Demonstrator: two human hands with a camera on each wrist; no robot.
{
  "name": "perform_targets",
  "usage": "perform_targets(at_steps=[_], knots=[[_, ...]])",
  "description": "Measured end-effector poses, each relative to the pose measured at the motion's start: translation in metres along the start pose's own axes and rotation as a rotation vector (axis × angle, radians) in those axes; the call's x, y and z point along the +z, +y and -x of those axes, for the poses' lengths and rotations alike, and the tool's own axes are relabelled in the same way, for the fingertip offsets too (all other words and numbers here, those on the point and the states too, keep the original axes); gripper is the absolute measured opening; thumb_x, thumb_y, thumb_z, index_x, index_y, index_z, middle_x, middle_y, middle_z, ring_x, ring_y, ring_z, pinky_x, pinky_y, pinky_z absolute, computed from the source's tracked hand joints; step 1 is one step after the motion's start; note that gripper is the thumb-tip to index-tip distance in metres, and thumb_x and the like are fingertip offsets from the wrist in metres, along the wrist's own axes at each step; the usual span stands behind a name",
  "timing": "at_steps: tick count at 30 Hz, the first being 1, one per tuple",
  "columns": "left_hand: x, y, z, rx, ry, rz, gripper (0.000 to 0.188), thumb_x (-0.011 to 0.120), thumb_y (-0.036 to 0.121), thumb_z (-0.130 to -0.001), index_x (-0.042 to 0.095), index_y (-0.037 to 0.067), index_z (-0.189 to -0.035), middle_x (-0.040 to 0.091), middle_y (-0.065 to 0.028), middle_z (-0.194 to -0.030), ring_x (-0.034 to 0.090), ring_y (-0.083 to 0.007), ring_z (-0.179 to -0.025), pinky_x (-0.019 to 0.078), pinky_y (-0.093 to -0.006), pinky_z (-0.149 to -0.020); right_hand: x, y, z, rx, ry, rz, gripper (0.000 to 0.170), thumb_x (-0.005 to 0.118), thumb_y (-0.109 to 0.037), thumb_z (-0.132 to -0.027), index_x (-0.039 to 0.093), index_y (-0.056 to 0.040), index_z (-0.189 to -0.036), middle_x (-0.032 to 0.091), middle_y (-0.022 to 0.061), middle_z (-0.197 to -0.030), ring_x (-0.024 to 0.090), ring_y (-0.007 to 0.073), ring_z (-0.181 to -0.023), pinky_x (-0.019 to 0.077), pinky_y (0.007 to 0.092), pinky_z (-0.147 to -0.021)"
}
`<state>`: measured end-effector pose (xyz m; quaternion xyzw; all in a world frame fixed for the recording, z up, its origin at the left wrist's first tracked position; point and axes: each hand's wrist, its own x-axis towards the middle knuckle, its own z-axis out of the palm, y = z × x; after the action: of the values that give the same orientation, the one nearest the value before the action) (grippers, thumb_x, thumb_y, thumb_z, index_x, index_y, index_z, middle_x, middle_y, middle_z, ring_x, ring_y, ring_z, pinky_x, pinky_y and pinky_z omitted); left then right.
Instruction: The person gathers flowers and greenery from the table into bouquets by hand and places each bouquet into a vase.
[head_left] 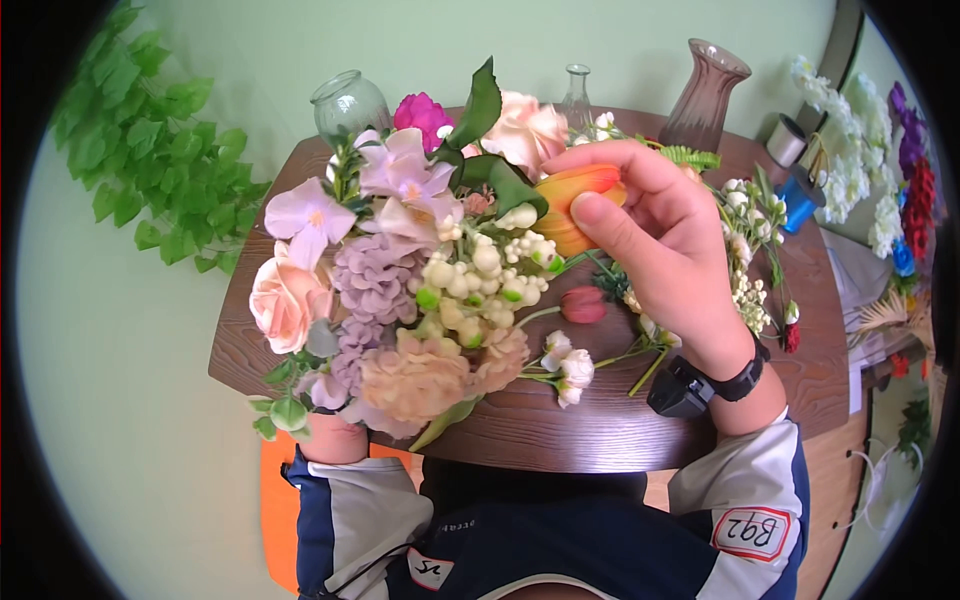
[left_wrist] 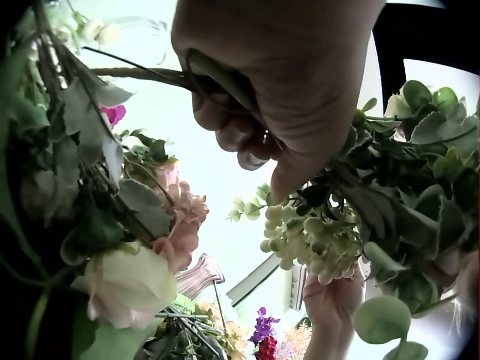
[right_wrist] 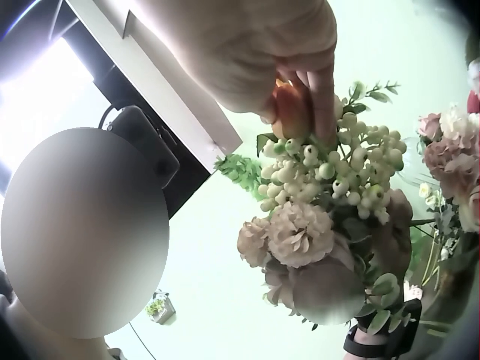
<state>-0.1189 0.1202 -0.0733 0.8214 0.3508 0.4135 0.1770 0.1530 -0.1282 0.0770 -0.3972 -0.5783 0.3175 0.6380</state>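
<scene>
My left hand (left_wrist: pixel 270 82) grips the stems of a mixed bouquet; in the head view the flowers hide nearly all of it. The bouquet carries cream berries (head_left: pixel 480 275), a peach rose (head_left: pixel 285 300), mauve hydrangea (head_left: pixel 375 280), lilac blossoms (head_left: pixel 310 220) and tan ruffled blooms (head_left: pixel 415 380). At its right side, my right hand (head_left: pixel 665 235) pinches an orange-yellow tulip (head_left: pixel 562 228) by the head, between thumb and fingers. In the right wrist view the tulip (right_wrist: pixel 291 112) sits right above the berries, its stem hidden among them.
Along the table's back stand a round glass jar (head_left: pixel 350 105), a small clear bottle (head_left: pixel 577 95) and a smoky fluted vase (head_left: pixel 705 95). A pink tulip (head_left: pixel 583 304) and white flowers (head_left: pixel 573 370) lie on the dark wooden table (head_left: pixel 600 430). Blue ribbon spool (head_left: pixel 798 200) at right.
</scene>
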Motion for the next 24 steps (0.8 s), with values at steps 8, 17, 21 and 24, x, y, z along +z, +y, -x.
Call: perform_targets(at_steps=[8,17,21,24], knots=[[0.007,-0.021,0.013,0.026,0.001,-0.105,0.032,0.046,0.02,-0.09,0.046,0.003,-0.116,0.038,-0.002,-0.094,0.037,-0.0114,-0.084,0.0314,-0.0247,-0.072,-0.002,0.007,-0.004,-0.222,0.079,0.173,0.016,0.056,-0.011,-0.087,0.057,-0.001,-0.101,0.062,0.0026,-0.082,0.056,0.0043,-0.067,0.044,0.0183,-0.061],[0.01,-0.042,0.036,0.048,0.003,-0.228,0.033,0.046,0.021,-0.089,0.045,0.004,-0.118,0.039,-0.0029,-0.099,0.038,-0.0122,-0.089,0.0327,-0.0255,-0.075,-0.02,0.022,-0.014,0.023,-0.146,0.871,0.008,0.059,-0.008,-0.074,0.063,-0.0042,-0.079,0.061,0.0134,-0.068,0.062,0.0245,-0.066,0.0492,0.0319,-0.06],[0.012,-0.049,0.041,0.066,0.009,-0.283,0.034,0.046,0.021,-0.089,0.044,0.005,-0.119,0.039,-0.0032,-0.101,0.039,-0.0125,-0.091,0.0333,-0.0258,-0.077,-0.021,0.043,-0.003,0.165,-0.582,1.253,0.014,0.062,-0.014,-0.072,0.061,-0.004,-0.082,0.062,0.0096,-0.078,0.062,0.0255,-0.072,0.0481,0.0356,-0.062],[0.014,-0.055,0.042,0.085,0.016,-0.32,0.034,0.046,0.021,-0.089,0.044,0.005,-0.119,0.039,-0.0035,-0.103,0.039,-0.0127,-0.092,0.0337,-0.026,-0.078,-0.021,0.07,0.008,0.221,-0.779,1.345,0.015,0.062,-0.016,-0.069,0.06,-0.0034,-0.077,0.062,0.0112,-0.079,0.061,0.0295,-0.073,0.0481,0.039,-0.066]])
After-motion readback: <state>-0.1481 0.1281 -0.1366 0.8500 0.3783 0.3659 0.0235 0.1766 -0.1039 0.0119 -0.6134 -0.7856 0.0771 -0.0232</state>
